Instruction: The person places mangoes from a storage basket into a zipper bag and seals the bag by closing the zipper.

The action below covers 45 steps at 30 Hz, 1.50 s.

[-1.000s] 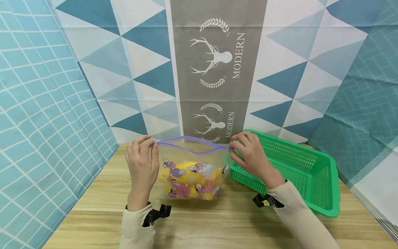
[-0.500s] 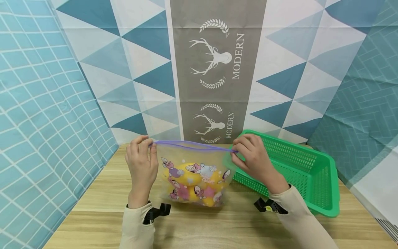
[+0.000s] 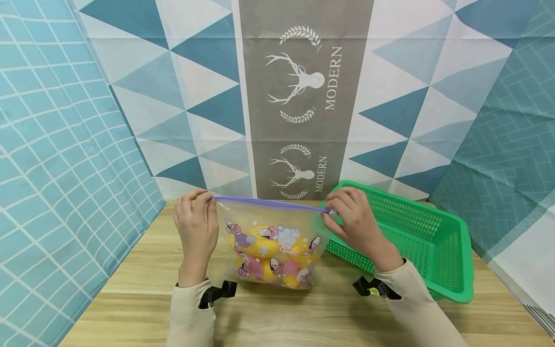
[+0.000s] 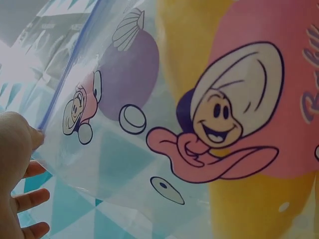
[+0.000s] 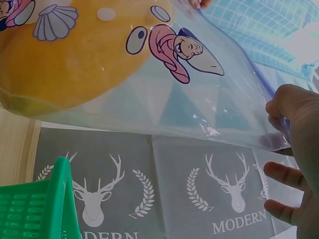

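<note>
A translucent zip bag (image 3: 273,246) printed with cartoon figures stands upright over the table, with rounded yellow things (image 3: 264,248) showing through its lower half. Its purple zip strip (image 3: 269,203) runs nearly straight across the top, the two edges close together. My left hand (image 3: 197,229) pinches the strip's left end between thumb and fingers. At the right end my right hand (image 3: 351,219) pinches the strip, and a small pale piece shows by its fingertips. In the right wrist view, the thumb and forefinger (image 5: 281,107) grip the bag's top corner while other fingers stay spread below.
A green perforated basket (image 3: 451,260) stands on the wooden table (image 3: 143,289) right behind my right forearm. Patterned cloth (image 3: 303,96) hangs behind the table, and blue tiled cloth (image 3: 56,159) covers the left side.
The bag's mouth was gaping and has drawn into a nearly straight line. My right hand has moved slightly right and down with its end; the left hand hardly moved.
</note>
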Tool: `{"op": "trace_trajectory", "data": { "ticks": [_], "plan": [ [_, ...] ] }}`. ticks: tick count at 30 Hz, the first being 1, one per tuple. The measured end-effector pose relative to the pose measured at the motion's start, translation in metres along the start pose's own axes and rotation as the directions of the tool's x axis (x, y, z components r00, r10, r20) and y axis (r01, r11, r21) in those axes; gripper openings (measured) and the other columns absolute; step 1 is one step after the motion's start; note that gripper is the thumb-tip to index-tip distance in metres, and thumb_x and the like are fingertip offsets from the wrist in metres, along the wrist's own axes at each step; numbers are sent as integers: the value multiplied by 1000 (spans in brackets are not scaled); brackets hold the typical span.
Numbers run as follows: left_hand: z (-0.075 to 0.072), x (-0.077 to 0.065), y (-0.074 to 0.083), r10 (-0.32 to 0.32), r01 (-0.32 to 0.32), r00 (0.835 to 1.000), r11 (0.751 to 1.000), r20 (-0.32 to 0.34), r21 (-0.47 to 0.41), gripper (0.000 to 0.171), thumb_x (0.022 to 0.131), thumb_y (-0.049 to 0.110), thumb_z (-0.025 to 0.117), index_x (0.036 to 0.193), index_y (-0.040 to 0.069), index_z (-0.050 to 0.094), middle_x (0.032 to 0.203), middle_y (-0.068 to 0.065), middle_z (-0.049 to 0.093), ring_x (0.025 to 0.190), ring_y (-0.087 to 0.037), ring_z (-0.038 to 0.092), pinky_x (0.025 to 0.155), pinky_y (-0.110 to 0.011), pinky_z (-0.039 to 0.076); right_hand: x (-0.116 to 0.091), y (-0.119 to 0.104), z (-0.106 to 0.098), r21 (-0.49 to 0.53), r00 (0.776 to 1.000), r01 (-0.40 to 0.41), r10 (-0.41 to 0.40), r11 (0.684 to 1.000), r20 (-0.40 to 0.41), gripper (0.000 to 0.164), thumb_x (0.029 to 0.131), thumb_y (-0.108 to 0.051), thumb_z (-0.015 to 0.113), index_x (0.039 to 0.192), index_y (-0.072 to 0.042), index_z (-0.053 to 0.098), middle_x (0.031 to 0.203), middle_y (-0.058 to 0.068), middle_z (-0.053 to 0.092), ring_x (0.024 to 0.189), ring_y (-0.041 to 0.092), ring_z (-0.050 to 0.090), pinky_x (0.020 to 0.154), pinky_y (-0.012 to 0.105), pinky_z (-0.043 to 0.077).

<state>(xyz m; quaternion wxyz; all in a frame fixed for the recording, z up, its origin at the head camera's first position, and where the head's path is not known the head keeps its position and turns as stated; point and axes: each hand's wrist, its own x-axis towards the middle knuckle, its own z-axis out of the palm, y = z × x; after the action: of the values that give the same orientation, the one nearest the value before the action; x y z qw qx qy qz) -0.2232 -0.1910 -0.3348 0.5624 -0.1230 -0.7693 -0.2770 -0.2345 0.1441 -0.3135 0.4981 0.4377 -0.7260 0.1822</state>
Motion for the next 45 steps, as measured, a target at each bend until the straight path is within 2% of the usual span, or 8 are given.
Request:
{"op": "trace_trajectory", "data": {
  "ticks": [13, 19, 29, 36, 45],
  "plan": [
    [2, -3, -6, -22, 22, 1000, 1000, -6, 6, 8, 97, 5, 59, 102, -1, 60, 114, -23, 55, 100, -48, 48, 80, -62, 33, -11, 5, -5, 27, 993, -99, 98, 995, 60, 40, 106, -31, 43, 87, -2, 63, 96, 15, 67, 91, 37, 58, 79, 57, 43],
    [2, -3, -7, -33, 33, 999, 999, -2, 9, 8, 97, 6, 59, 102, -1, 60, 114, -23, 55, 99, -48, 48, 81, -63, 33, -14, 7, -7, 25, 992, -115, 113, 993, 58, 41, 106, -32, 43, 87, -3, 64, 95, 16, 67, 91, 37, 57, 78, 55, 41],
    [3, -4, -10, -35, 35, 999, 999, 7, 25, 11, 99, 9, 58, 102, -1, 60, 113, -24, 55, 97, -48, 48, 80, -62, 33, -16, 4, -5, -58, 995, -96, 95, 994, -22, 38, 106, -27, 46, 89, -1, 68, 93, 16, 67, 89, 39, 57, 74, 57, 42],
    [4, -4, -10, -46, 45, 999, 998, 12, 40, 12, 99, 10, 58, 103, -1, 60, 113, -24, 56, 97, -48, 48, 79, -62, 34, -16, 1, -2, -80, 991, -102, 94, 992, -99, 35, 106, -25, 47, 89, -2, 68, 93, 15, 65, 87, 39, 56, 73, 56, 40],
    [5, -3, -6, -54, 54, 999, 997, -4, 52, 12, 99, 9, 58, 104, -2, 59, 111, -24, 57, 97, -48, 49, 79, -61, 35, -20, -6, 0, -79, 983, -168, 161, 983, -92, 36, 106, -25, 47, 91, -1, 68, 96, 17, 65, 91, 40, 54, 77, 58, 39]
  ]
}}
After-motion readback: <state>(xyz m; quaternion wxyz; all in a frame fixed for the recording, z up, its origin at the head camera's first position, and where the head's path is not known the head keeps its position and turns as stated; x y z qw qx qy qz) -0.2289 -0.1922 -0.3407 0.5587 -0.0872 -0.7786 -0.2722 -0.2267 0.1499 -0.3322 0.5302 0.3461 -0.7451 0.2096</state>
